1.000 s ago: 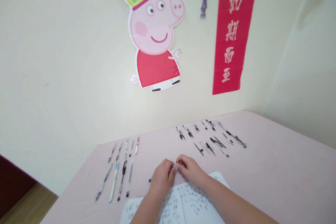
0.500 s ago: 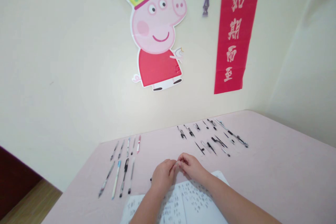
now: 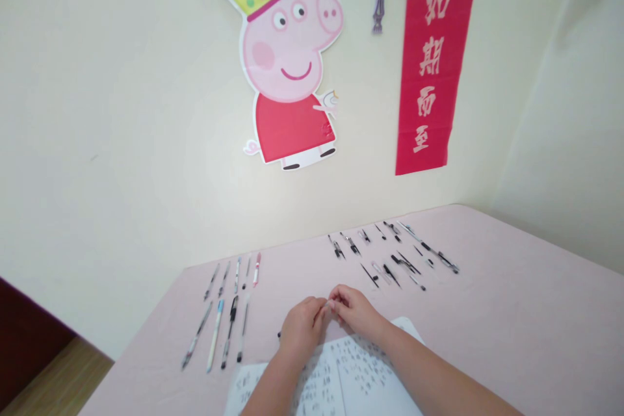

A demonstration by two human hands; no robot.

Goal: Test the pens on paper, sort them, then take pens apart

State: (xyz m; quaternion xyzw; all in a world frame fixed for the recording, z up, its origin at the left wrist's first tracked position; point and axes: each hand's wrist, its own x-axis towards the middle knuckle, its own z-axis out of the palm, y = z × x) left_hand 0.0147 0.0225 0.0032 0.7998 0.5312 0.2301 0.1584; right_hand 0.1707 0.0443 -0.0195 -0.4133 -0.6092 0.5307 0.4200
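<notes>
My left hand [image 3: 301,328] and my right hand [image 3: 355,309] meet over the pink table [image 3: 511,312], fingertips pinched together on a thin pen [image 3: 325,305]. Its dark tip pokes out left of my left hand at the table surface. Both hands hover just above an open notebook [image 3: 351,377] covered with handwriting. Two rows of whole pens [image 3: 221,312] lie to the left of my hands. A scatter of pen parts [image 3: 394,253] lies beyond and to the right.
The table stands in a corner against cream walls. A cartoon pig sticker [image 3: 287,65] and a red banner [image 3: 431,58] with characters hang on the wall. Wooden floor [image 3: 53,383] shows at the lower left past the table edge.
Both hands stay pinched together on the pen at nearly the same spot; only small finger shifts and slight camera sway show.
</notes>
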